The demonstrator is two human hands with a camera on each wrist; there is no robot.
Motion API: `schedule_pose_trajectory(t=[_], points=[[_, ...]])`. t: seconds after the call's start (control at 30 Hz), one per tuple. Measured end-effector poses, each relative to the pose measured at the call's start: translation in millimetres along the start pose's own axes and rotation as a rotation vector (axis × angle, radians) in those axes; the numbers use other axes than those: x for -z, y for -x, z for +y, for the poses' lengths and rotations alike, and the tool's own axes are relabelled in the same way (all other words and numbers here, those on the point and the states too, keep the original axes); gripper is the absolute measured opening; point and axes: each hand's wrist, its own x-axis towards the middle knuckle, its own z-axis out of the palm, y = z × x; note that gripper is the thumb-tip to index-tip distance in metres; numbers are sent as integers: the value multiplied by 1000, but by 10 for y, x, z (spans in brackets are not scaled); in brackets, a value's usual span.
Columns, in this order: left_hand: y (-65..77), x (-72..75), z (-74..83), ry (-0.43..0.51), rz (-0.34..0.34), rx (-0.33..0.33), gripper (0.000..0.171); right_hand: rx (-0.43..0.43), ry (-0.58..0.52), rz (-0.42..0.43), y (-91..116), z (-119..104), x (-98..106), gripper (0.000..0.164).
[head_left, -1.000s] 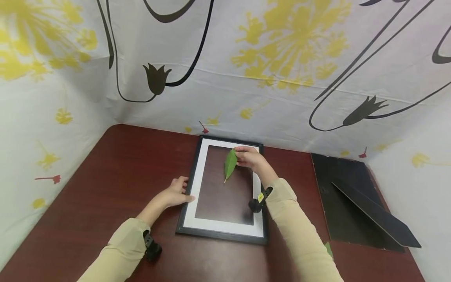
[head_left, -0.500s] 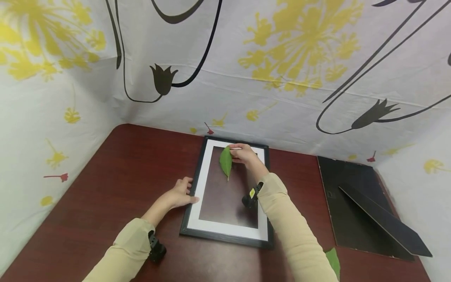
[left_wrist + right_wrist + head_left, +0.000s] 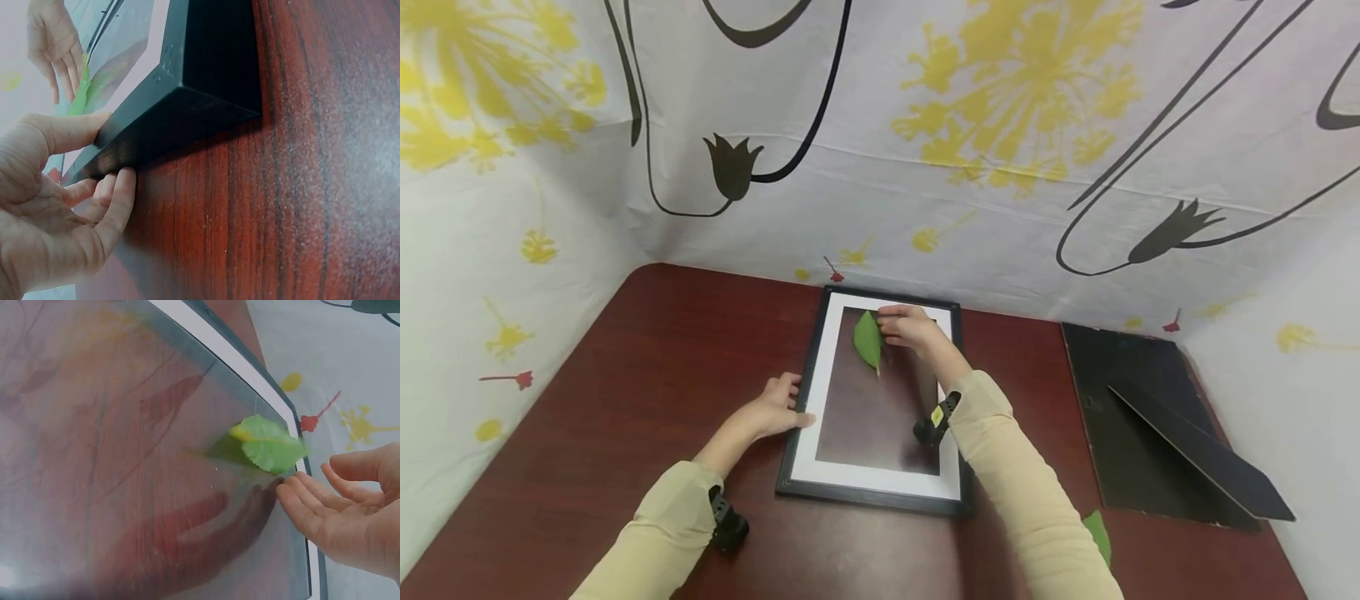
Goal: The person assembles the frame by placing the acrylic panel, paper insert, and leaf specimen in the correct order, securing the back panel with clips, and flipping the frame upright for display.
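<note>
A black picture frame [image 3: 871, 499] with a white mat lies on the table, its pane showing the brown surface below. My left hand [image 3: 767, 410] grips its left edge; in the left wrist view the thumb is on top and the fingers curl against the side. A green leaf [image 3: 867, 340] rests on the pane near the upper left of the opening. My right hand [image 3: 910, 327] is just right of it. In the right wrist view the fingers [image 3: 312, 509] are fairly straight, their tips at the pane beside the leaf [image 3: 272, 445].
At the right lies a black backing board [image 3: 1150, 450] with a stand flap [image 3: 1202, 450] sticking up. Another green leaf [image 3: 1097, 533] shows partly behind the right sleeve. Patterned cloth [image 3: 850, 200] rises behind the dark red table [image 3: 700, 333].
My right hand has carried the leaf leftward over the pane and let it go there. The left hand stays at the frame's left edge.
</note>
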Motion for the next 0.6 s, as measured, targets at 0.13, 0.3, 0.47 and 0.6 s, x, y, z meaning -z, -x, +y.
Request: schedule_pose_trajectory(t=[0.13, 0.3, 0.47, 0.6], points=[[-2, 1, -2, -10, -8, -9, 74, -10, 18, 45, 825, -526, -220, 37], [3, 20, -12, -13, -32, -18, 75, -73, 56, 101, 1520, -895, -305, 39], [27, 34, 2, -19, -40, -33, 75, -106, 141, 87, 1731, -773, -75, 40], [23, 14, 14, -20, -54, -44, 75, -107, 165, 72, 1962, -666, 124, 41]])
